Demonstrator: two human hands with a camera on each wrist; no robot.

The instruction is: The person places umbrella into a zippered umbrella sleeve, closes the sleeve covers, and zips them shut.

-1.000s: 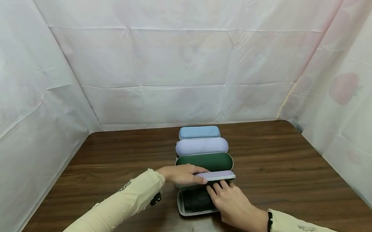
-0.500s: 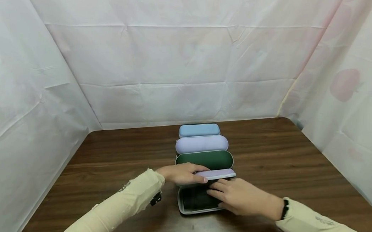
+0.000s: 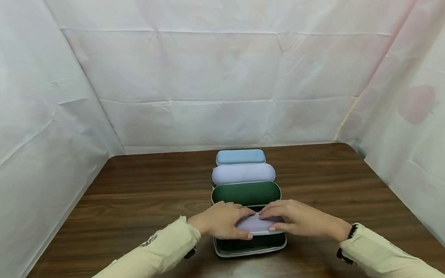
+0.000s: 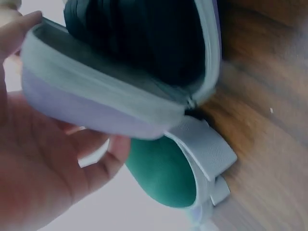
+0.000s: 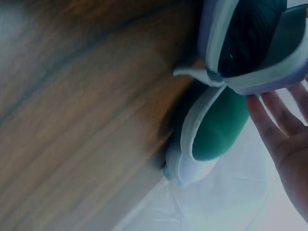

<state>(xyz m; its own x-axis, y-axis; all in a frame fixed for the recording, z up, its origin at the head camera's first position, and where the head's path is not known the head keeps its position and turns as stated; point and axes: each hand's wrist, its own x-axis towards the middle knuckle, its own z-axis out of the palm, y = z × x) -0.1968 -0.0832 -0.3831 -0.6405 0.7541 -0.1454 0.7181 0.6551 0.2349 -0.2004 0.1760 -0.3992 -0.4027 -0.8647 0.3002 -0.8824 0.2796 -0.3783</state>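
A lavender zip case (image 3: 255, 224) with a pale grey edge lies at the front of the row, its lid part-way down over the base. My left hand (image 3: 221, 221) holds the lid's left end, thumb at the front edge and fingers over the top. At the right end, my right hand (image 3: 300, 220) grips the lid in the same way. Inside the case sits a black thing (image 4: 139, 38), seen through the gap in both wrist views. Its kind I cannot tell. Right behind is a dark green case (image 3: 246, 193), with its lid down.
Behind the green case stand a lavender oval case (image 3: 243, 173) and a light blue case (image 3: 240, 156), in line toward the back edge. All are on a brown wooden table (image 3: 152, 181). White sheeting (image 3: 218, 71) encloses the back and sides.
My right hand has left the black thing in the base and moved up onto the lid's right end. The lid, upright before, has swung forward and down over the base.
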